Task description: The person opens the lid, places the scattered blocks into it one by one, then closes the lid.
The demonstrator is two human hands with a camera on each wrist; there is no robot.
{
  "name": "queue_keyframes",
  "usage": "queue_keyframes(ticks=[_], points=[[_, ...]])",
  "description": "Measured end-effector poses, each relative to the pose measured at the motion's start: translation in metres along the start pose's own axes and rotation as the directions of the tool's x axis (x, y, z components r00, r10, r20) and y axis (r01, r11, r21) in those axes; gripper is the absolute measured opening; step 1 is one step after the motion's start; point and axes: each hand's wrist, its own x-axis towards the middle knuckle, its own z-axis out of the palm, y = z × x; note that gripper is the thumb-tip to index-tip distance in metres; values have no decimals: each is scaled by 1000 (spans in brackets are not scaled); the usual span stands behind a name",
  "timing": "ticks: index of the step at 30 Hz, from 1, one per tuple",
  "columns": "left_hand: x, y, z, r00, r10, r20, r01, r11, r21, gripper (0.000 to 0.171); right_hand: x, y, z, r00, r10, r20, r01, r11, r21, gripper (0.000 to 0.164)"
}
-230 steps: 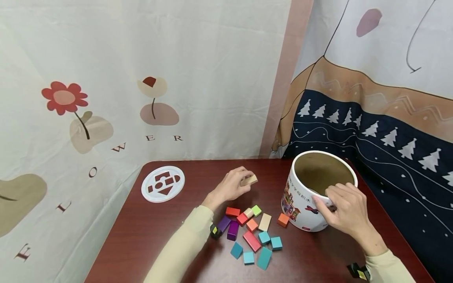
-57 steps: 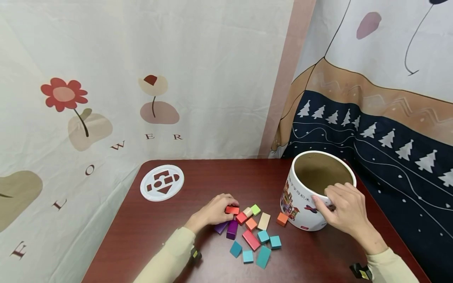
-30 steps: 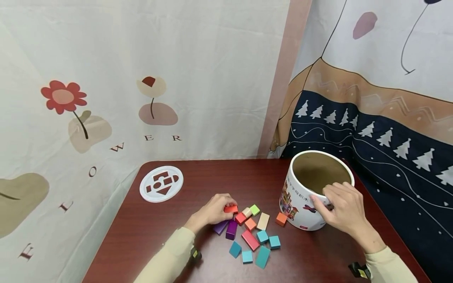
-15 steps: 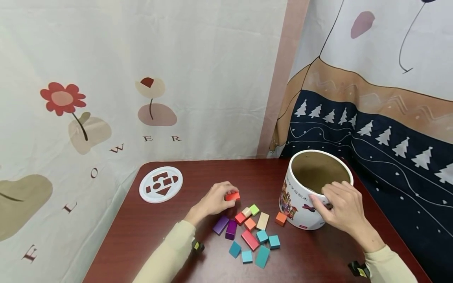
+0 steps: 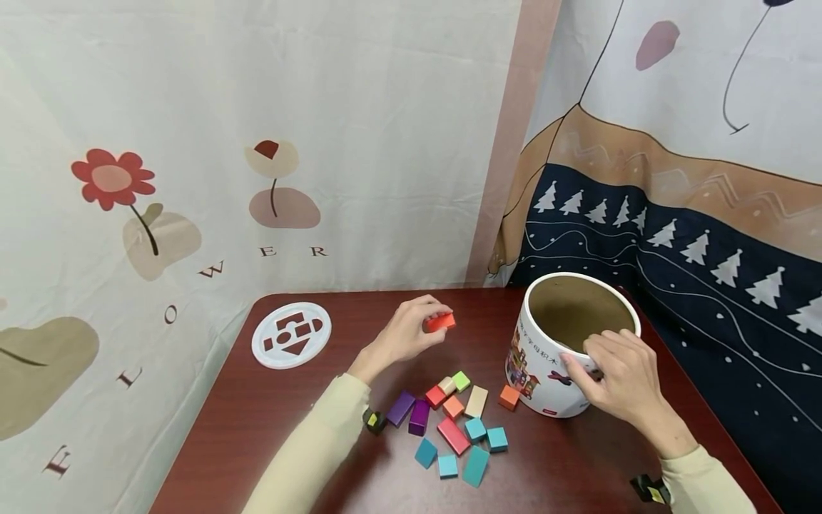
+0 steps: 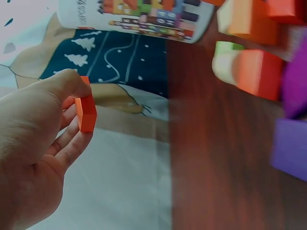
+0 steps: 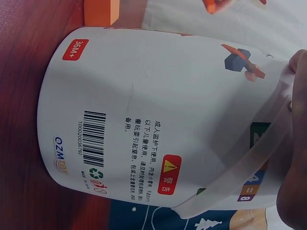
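My left hand [image 5: 406, 334] pinches a red rectangular toy block [image 5: 440, 323] between thumb and fingers, raised over the far part of the table. In the left wrist view the same block [image 6: 86, 114] shows one narrow side. My right hand [image 5: 626, 375] grips the near rim of a white printed bucket [image 5: 546, 382], thumb outside, the other fingertips out of sight over the rim. Below my left hand lie loose blocks, among them a purple block [image 5: 401, 408], a pinkish-red block [image 5: 453, 435], a beige block [image 5: 477, 402] and a teal block [image 5: 476, 466].
A white disc with cut-out shapes [image 5: 292, 335] lies at the table's far left. An orange block [image 5: 509, 397] sits against the bucket's base. Printed curtains [image 5: 385, 143] hang behind the dark red table [image 5: 237, 442].
A beige block was in my left hand at first; later it took the red block from the pile and lifted it up and away. My right hand has stayed on the bucket's rim.
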Motion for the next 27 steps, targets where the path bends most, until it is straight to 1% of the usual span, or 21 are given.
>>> queue_keyframes(ticks=[4, 12, 18, 24, 27], points=[[14, 9, -2, 999, 20, -26, -20, 1000, 10, 32, 0, -1, 0, 1000, -1, 0, 1, 1000, 0, 51], [39, 27, -3, 996, 66, -55, -65, 998, 13, 30, -1, -1, 0, 1000, 8, 9, -8, 1000, -4, 51], [53, 39, -2, 995, 77, -62, -77, 997, -6, 30, -1, -1, 0, 1000, 14, 15, -14, 1000, -6, 51], [66, 51, -1, 996, 67, -66, -68, 997, -23, 32, 0, -1, 0, 1000, 12, 16, -12, 1000, -4, 51], [74, 58, 0, 995, 77, -66, -79, 996, -30, 32, 1, -1, 0, 1000, 11, 14, -11, 1000, -5, 51]])
